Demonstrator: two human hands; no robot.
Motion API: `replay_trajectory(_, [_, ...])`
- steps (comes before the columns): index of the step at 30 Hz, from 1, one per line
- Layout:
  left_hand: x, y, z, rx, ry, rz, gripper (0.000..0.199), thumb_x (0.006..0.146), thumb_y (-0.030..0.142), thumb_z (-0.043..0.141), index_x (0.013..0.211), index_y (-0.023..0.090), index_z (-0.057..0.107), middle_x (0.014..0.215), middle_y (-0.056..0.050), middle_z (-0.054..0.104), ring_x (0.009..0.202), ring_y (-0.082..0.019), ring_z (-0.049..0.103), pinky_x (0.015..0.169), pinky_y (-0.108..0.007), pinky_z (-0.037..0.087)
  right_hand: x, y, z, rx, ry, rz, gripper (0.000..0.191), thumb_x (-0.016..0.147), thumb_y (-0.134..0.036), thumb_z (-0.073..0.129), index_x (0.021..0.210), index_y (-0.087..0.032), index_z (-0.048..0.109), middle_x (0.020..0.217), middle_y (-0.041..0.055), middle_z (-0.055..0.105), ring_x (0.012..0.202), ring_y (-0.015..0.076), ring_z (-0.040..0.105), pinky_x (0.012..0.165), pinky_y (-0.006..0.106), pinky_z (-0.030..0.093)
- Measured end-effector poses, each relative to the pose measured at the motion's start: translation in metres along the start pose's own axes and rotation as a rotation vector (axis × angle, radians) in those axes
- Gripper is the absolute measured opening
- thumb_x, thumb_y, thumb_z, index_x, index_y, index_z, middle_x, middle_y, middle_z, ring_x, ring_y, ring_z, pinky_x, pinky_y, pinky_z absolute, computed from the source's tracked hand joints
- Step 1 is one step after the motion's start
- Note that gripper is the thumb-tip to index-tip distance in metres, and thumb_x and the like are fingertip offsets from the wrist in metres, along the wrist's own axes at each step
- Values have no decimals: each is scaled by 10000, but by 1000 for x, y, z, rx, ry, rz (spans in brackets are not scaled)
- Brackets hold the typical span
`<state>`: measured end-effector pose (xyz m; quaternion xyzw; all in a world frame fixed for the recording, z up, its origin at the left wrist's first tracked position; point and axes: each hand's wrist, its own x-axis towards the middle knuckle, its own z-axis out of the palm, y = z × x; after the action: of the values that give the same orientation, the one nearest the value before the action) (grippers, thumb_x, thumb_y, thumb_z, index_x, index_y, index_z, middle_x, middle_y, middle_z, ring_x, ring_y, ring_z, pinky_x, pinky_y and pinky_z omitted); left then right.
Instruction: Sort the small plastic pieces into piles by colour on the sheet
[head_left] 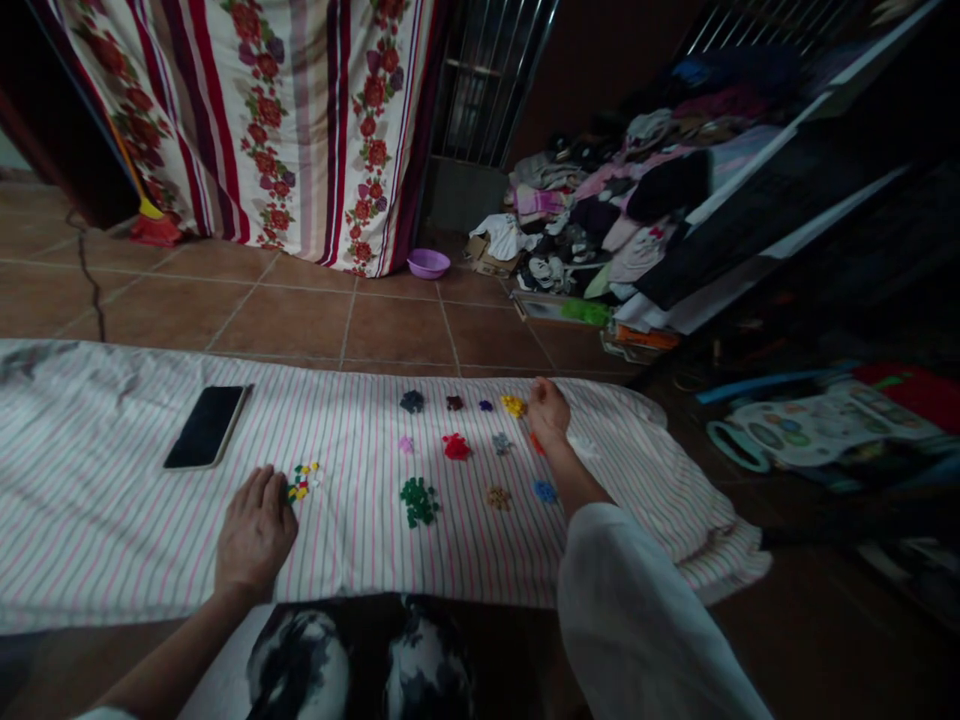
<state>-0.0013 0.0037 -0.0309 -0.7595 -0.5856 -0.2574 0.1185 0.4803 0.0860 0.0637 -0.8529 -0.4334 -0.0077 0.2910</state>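
Observation:
My left hand [259, 532] rests palm down on the striped cloth, its fingers lying flat. Against its fingertips is a small mixed heap of yellow, red, green and white pieces [302, 482]. My right hand [549, 408] reaches to the far side with curled fingers, beside the yellow pile [513, 405]; whatever is in them is hidden. An orange pile [537, 443] is partly covered by that wrist. Other small piles sorted by colour lie nearby: dark grey [411, 401], brown [454, 403], purple [486, 406], pink [406, 445], red [456, 447], grey [502, 443], green [418, 501], tan [498, 497], blue [545, 491] and white [585, 447].
A phone [207, 427] lies on the cloth [352, 560] at the left. Beyond it, on the tiled floor, are a purple basin [428, 263], a red broom head [156, 230] and a heap of clothes [600, 215]. A floral curtain [300, 130] hangs behind.

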Motion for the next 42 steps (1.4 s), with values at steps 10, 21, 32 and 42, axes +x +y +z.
replay_trajectory(10, [3, 5, -5, -42, -39, -83, 338, 866, 198, 406, 1127, 88, 591, 1259, -213, 592, 1270, -317, 495, 1064, -471, 412, -133, -88, 38, 531, -212, -570, 291, 889, -285, 449, 1066, -209, 667, 918, 60, 694, 793, 164, 649, 755, 293, 547])
replay_trajectory(21, [8, 15, -16, -15, -22, -215, 362, 918, 226, 356, 1154, 102, 600, 1246, -185, 635, 1267, -302, 521, 1052, -462, 374, -257, -153, 83, 400, -594, -704, 334, 863, -131, 487, 1127, -226, 668, 1027, 56, 667, 952, 166, 615, 887, 289, 499])
replay_trajectory(32, [10, 19, -22, -80, -105, -267, 390, 903, 215, 365, 1179, 76, 602, 1305, -223, 596, 1302, -326, 486, 1072, -500, 335, -249, -197, 89, 151, -626, -625, 367, 910, -189, 480, 1218, -283, 655, 1102, 56, 632, 1016, 173, 605, 888, 265, 475])
replay_trajectory(42, [8, 18, -21, -36, -100, -243, 361, 897, 203, 365, 1130, 86, 614, 1295, -204, 605, 1294, -329, 486, 1063, -485, 335, -253, -198, 97, 110, -606, -558, 227, 919, -260, 531, 1088, -288, 680, 1079, 24, 654, 972, 156, 628, 825, 246, 463])
